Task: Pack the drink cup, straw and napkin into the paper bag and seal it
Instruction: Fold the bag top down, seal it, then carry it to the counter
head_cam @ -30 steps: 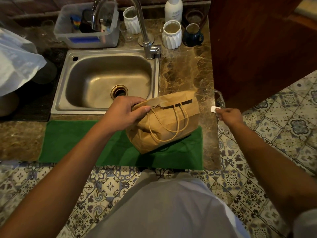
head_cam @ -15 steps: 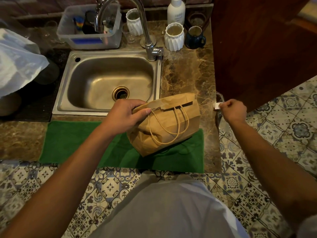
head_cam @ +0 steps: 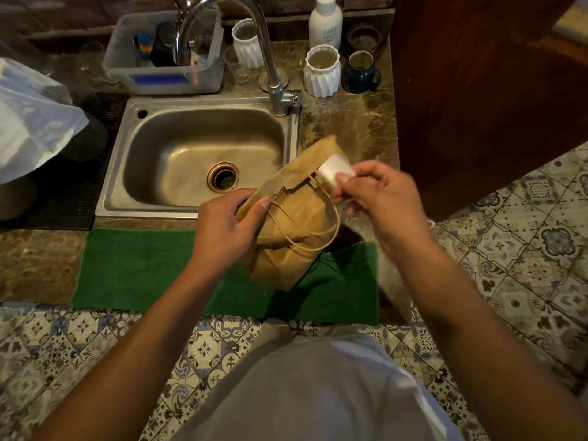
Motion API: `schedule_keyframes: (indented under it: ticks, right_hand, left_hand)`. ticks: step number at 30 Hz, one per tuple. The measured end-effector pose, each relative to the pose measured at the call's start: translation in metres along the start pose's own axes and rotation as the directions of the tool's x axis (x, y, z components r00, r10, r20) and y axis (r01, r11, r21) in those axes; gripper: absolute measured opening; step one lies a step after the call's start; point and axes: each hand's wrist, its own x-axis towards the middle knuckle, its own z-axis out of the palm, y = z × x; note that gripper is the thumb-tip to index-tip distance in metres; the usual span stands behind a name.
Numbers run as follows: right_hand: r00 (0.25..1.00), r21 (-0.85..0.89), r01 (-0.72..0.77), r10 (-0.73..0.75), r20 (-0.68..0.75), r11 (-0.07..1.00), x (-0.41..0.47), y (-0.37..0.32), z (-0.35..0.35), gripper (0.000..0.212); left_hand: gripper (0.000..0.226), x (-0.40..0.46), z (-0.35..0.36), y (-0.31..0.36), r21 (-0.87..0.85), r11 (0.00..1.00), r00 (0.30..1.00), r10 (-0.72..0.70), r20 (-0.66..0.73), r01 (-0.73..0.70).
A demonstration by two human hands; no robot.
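A brown paper bag (head_cam: 296, 230) with twine handles leans tilted on the green mat (head_cam: 143, 265), its top folded over. My left hand (head_cam: 227, 230) grips the bag's folded top on the left side. My right hand (head_cam: 378, 192) pinches a small whitish piece of tape or sticker (head_cam: 334, 175) against the bag's upper right corner. The cup, straw and napkin are not visible; the bag's inside is hidden.
A steel sink (head_cam: 203, 160) with a tall faucet (head_cam: 270, 78) lies behind the bag. White ribbed cups (head_cam: 321, 71), a dark mug (head_cam: 361, 73), a white bottle (head_cam: 325, 23) and a plastic tub (head_cam: 165, 62) stand at the back. A wooden panel (head_cam: 477, 90) rises at right. A plastic bag (head_cam: 31, 122) sits left.
My right hand came in from beyond the counter's right edge to the bag's top, carrying the small white piece. The bag has tilted and turned under my left hand.
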Motion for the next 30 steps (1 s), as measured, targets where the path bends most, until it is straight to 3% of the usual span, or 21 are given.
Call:
schedule_keyframes:
  ticks: [2,5,8,15,21,25,30]
  right_hand:
    - [0.997,-0.029,-0.055,0.057,0.052,0.998,-0.014,0.004,0.02,0.01]
    - [1.0,-0.156,-0.01,0.006,-0.026,0.988,-0.021,0.003,0.03,0.011]
    - [0.995,-0.216,0.093,-0.096,-0.003,0.972,-0.022,-0.003,0.028,0.012]
    - [0.997,-0.29,-0.05,0.065,0.042,0.956,-0.009,0.015,0.046,0.015]
    - [0.999,-0.429,-0.02,0.031,0.018,0.903,-0.008,0.036,0.053,0.012]
    - [0.995,-0.314,-0.087,0.1,0.025,0.945,-0.005,0.043,0.053,0.013]
    - [0.986,-0.249,-0.144,0.16,0.047,0.958,-0.005,0.049,0.053,0.016]
  left_hand:
    - [0.018,-0.004,0.008,-0.001,-0.037,0.995,0.996,-0.093,-0.015,0.093]
    - [0.017,-0.015,0.019,-0.004,-0.051,0.984,0.984,-0.175,-0.03,0.173]
    - [0.018,-0.023,0.02,-0.007,-0.038,0.984,0.981,-0.179,-0.079,0.176]
    - [0.014,-0.029,0.021,-0.004,-0.025,0.985,0.984,-0.173,-0.038,0.172]
    - [0.016,-0.035,0.022,-0.004,0.001,0.991,0.991,-0.132,-0.036,0.133]
    - [0.023,-0.037,0.023,-0.006,0.05,0.995,0.996,-0.079,-0.05,0.081]
    - [0.022,-0.039,0.022,-0.007,0.01,0.993,0.992,-0.118,-0.041,0.118]
